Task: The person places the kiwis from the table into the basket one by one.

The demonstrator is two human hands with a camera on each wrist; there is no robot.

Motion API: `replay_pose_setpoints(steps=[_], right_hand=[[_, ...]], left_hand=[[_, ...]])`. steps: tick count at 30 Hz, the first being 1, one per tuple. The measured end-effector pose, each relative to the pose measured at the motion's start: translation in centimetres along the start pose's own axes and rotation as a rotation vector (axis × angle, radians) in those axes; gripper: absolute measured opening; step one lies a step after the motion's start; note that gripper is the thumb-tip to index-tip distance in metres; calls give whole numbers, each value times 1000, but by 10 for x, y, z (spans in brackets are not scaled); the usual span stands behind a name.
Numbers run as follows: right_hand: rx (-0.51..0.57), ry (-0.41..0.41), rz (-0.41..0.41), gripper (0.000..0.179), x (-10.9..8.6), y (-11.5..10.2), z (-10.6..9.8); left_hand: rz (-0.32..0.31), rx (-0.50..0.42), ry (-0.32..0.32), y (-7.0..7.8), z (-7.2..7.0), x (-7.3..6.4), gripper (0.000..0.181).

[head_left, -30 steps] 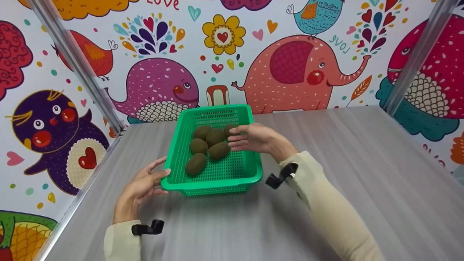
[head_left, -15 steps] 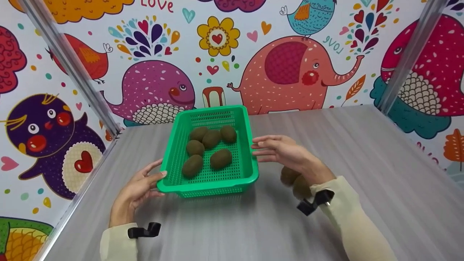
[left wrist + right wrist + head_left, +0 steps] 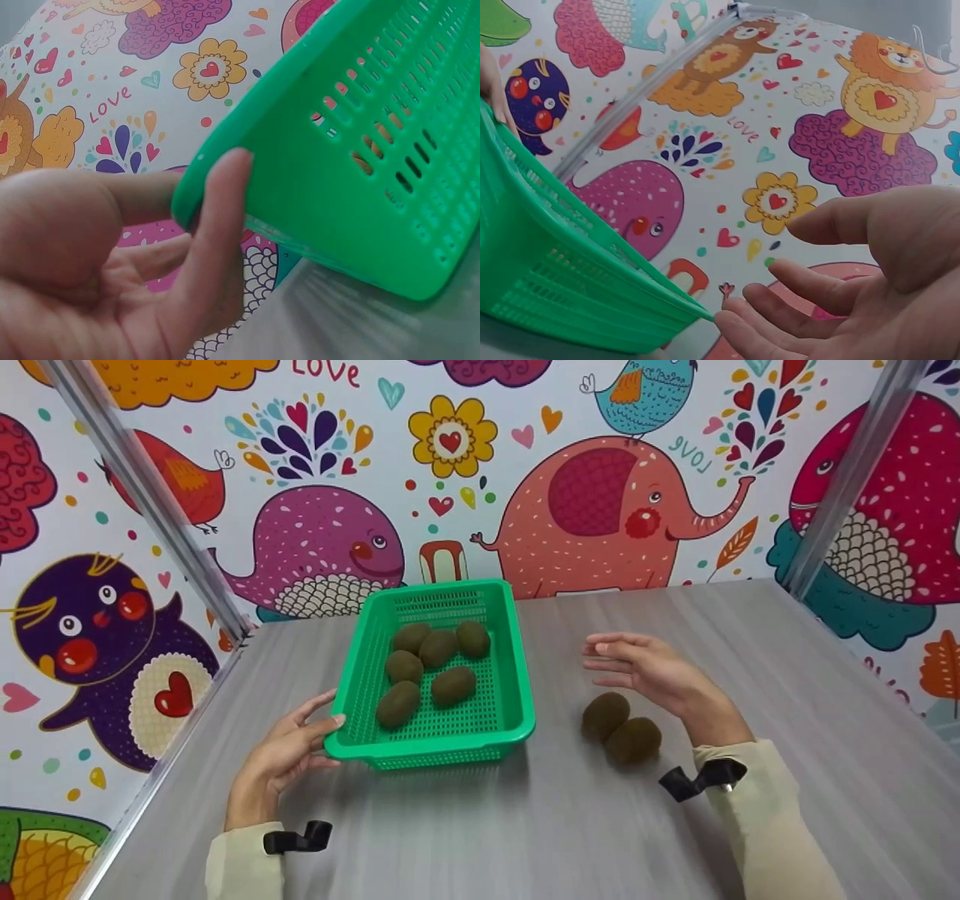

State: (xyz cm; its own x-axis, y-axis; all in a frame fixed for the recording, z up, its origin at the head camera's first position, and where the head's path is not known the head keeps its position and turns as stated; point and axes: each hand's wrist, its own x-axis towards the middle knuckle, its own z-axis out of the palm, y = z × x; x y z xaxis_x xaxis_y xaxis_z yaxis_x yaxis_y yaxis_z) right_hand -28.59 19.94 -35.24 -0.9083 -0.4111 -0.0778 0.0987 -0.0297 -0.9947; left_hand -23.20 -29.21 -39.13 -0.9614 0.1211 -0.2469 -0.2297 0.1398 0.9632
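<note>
A green plastic basket point(image 3: 435, 746) with slotted walls stands left of the middle of the table, holding several brown kiwis point(image 3: 398, 704). My left hand point(image 3: 289, 750) pinches its near left corner; in the left wrist view the thumb and fingers point(image 3: 221, 225) lie on either side of the rim point(image 3: 232, 127). Right of the basket, two more kiwis point(image 3: 634, 740) lie side by side on the tabletop. Just beyond them hovers my right hand point(image 3: 652, 671), holding nothing, its fingers loosely bent and pointing toward the basket. The right wrist view shows that hand's palm point(image 3: 922, 255) bare.
Grey wood-grain tabletop point(image 3: 465, 840) lies under everything. Behind it rises a wall point(image 3: 465, 525) printed with cartoon animals, close to the basket's far end. Metal posts point(image 3: 142, 502) stand at the left and right corners. A black band point(image 3: 300, 837) is on each wrist.
My right hand has left the basket and moved right, past its rim, uncovering two kiwis on the table. Inside the basket the front right kiwi has rolled slightly nearer. My left hand stays at the corner.
</note>
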Motion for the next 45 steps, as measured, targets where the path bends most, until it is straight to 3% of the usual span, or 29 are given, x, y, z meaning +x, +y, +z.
replay_pose_setpoints(steps=[7, 14, 22, 31, 38, 45], right_hand=[[-1, 14, 5, 19, 3, 7, -19], [31, 38, 103, 19, 11, 26, -39], [-87, 72, 169, 55, 12, 38, -55], [-203, 131, 232, 66, 14, 48, -57], [-322, 108, 288, 79, 18, 57, -52], [-394, 93, 303, 70, 22, 63, -47]], left_hand=[[-3, 0, 4, 2, -1, 1, 73], [-15, -10, -5, 1, -1, 1, 73], [13, -6, -5, 2, 0, 0, 73], [-3, 10, 8, 0, 0, 1, 72], [-7, 24, 13, -1, 0, 1, 72], [-9, 15, 1, 0, -1, 1, 73]])
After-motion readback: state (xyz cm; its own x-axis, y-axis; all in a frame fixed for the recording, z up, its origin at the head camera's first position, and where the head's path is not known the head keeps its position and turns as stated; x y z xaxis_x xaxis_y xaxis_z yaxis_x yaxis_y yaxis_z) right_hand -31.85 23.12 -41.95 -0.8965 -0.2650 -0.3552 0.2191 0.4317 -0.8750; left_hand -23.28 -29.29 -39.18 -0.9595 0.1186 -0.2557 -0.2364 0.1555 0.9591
